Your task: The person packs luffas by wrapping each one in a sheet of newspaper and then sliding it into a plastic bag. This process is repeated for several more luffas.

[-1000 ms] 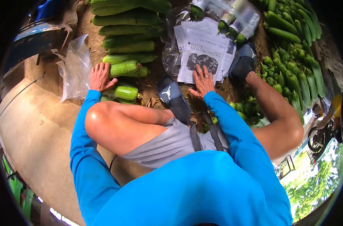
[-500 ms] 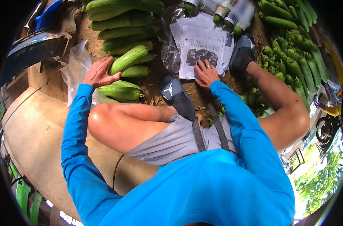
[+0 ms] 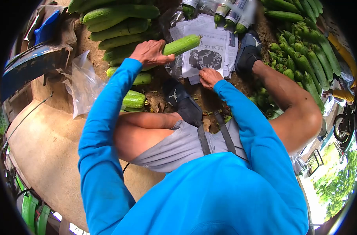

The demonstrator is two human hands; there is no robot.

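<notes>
My left hand (image 3: 150, 53) is wrapped around one end of a long green gourd (image 3: 183, 45). The gourd is raised, its far end over the stack of printed paper sheets (image 3: 216, 43). At the lower edge of the top sheet, my right hand (image 3: 210, 77) has its fingers curled in and pinches the paper. Left of the stack, more green gourds (image 3: 121, 29) lie in a row on the ground, some behind my left hand. Beyond the paper, several gourds wrapped in printed paper (image 3: 234, 15) lie side by side.
A heap of smaller green gourds (image 3: 298, 58) lies on the right, beside my right leg. My shoes (image 3: 182, 100) flank the paper. A clear plastic bag (image 3: 84, 84) sits at the left, near a blue-edged metal part (image 3: 33, 56).
My left hand has lifted the gourd from the row and carried it right, to the paper. The right hand has gone from lying flat on the sheet to pinching its lower edge.
</notes>
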